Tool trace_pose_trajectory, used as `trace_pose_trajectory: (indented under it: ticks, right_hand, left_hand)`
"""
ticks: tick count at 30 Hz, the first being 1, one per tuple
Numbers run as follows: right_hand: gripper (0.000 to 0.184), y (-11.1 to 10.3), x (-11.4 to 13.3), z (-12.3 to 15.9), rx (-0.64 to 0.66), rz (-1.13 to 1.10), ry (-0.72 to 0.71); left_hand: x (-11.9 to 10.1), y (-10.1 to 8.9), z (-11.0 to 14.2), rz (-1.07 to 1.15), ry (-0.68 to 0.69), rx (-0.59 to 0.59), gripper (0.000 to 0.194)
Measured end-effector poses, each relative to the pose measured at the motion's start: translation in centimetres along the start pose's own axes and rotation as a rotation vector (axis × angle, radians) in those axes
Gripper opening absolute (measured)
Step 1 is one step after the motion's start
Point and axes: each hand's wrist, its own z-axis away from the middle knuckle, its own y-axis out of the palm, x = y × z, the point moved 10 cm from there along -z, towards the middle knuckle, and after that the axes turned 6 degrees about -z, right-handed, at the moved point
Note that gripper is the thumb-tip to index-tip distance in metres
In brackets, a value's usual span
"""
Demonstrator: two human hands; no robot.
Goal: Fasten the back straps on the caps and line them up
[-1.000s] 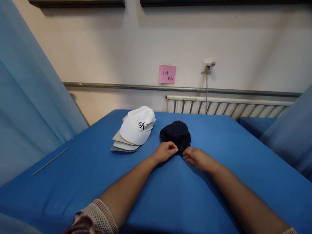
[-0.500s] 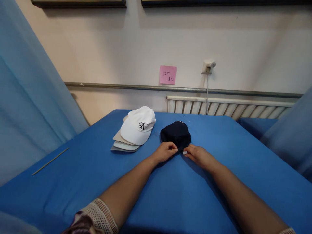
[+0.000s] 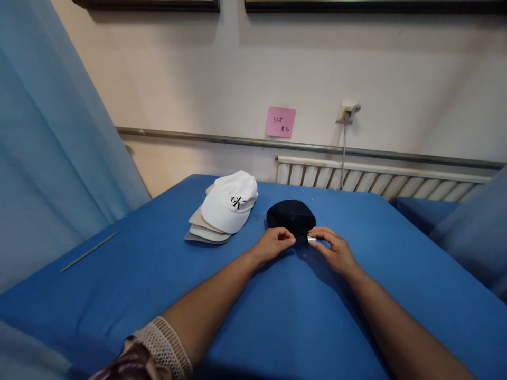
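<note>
Pinching a small, unclear silvery piece in my right fingers (image 3: 335, 250), my left fingertips (image 3: 292, 241) closed, their grip on the black cap (image 3: 291, 216) indiscernible.

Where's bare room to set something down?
Bare blue cover shows between the thin stick and the stack of caps, and right of the dark cap, beyond the right hand. Crowded: that cap's near edge, where the left hand also sits.

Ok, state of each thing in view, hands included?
Dark cap: on blue surface, crown up
Left hand: fingers pinched together at dark cap's near edge
Right hand: fingers closed on small shiny piece
White cap: topmost in stack, logo showing
Stick: lying flat
Pink note: stuck to wall
Plug: in socket, cord hanging
</note>
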Motion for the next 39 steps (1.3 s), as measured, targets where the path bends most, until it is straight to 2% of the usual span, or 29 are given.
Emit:
trace_pose_trajectory:
  ticks: [11, 18, 25, 30, 39]
  right_hand:
    - [0.017, 0.7, 0.3, 0.2, 0.045, -0.039, 0.012]
    - [0.016, 1.3, 0.3, 0.2, 0.102, -0.065, 0.025]
    - [0.017, 1.8, 0.0, 0.3, 0.136, -0.042, 0.018]
    - [0.019, 1.8, -0.6, 0.4, 0.133, -0.006, 0.048]
    - [0.018, 1.8, 0.1, 0.4, 0.135, -0.008, 0.038]
  left_hand:
    - [0.4, 0.9, 0.2, 0.025, -0.036, 0.085, 0.03]
    - [0.7, 1.0, 0.0, -0.005, -0.012, 0.091, 0.03]
    - [-0.3, 1.0, 0.1, -0.106, 0.072, 0.059, 0.028]
    - [-0.7, 0.3, 0.1, -0.145, 0.059, -0.021, 0.029]
    - [-1.0, 0.6, 0.4, -0.2, 0.06, -0.019, 0.027]
